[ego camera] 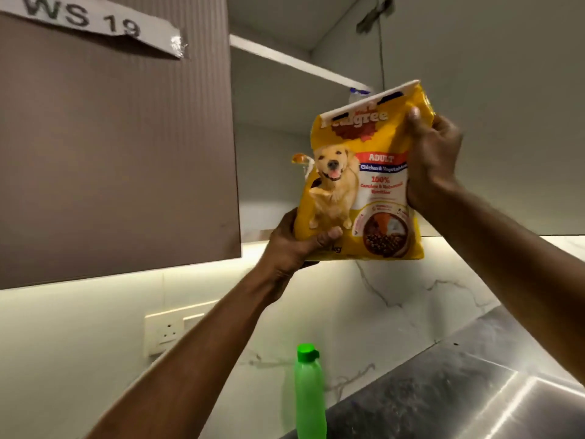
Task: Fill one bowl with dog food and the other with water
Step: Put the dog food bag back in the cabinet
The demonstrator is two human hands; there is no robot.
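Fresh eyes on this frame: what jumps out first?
The yellow dog food bag with a dog printed on its front dominates, held up before the open upper cabinet; the left hand grips its bottom corner and the right hand its upper right edge. Next is the bright green bottle, upright at bottom centre. A taped label reading "WS 19" sits on the cabinet door at top left.

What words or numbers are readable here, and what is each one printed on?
"WS 19": paper label taped to the cabinet door.
"Pedigree": partly blurred brand on the yellow dog food bag, held by the left hand and right hand.
"ADULT": red band on the bag.
"Chicken & Vegetables": blue band.
"100%": below it.
"kg": bottom edge, number hidden.
Remaining small print: too blurred.
Green bottle: no text.
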